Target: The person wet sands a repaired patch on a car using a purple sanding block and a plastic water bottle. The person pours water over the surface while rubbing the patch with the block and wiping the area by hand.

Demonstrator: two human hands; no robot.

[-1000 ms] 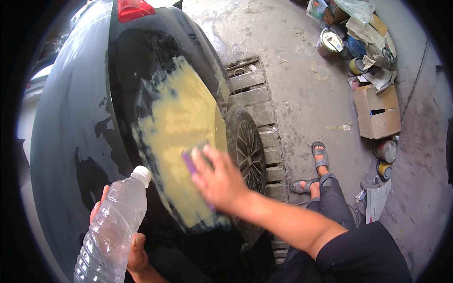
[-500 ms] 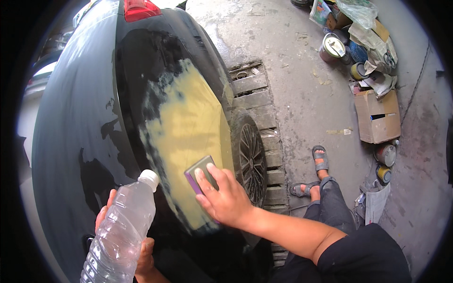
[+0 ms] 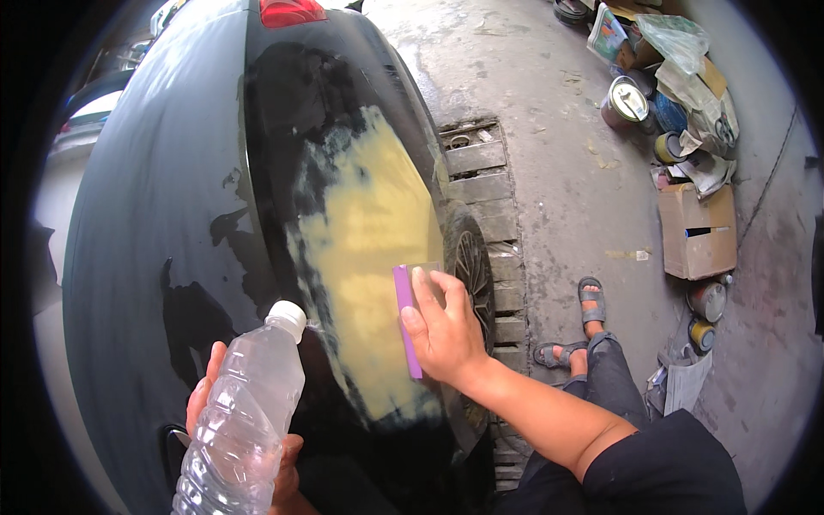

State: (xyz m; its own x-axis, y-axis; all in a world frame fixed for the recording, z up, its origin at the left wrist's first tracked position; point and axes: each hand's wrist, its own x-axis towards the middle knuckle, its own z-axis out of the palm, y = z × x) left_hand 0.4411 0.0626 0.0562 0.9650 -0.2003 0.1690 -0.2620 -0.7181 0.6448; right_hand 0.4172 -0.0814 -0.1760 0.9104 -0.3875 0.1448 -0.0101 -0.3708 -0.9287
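Note:
A dark car lies under my hands, with a large yellowish filler patch on its rear side panel above the wheel. My right hand grips a purple-edged sanding block against the right edge of that patch, by the wheel arch. My left hand is wrapped round a clear plastic bottle with a white cap. The bottle tilts toward the panel at the patch's lower left. Part of my left hand is hidden behind the bottle.
A spoked wheel sits beside a slatted floor drain. Along the right wall stand paint cans, a cardboard box and crumpled paper. My sandalled feet are on the concrete floor.
My right hand has slid the sanding block rightward across the patch, turning it so its purple edge shows more. The whole scene has shifted slightly right in view; the bottle stays in my left hand.

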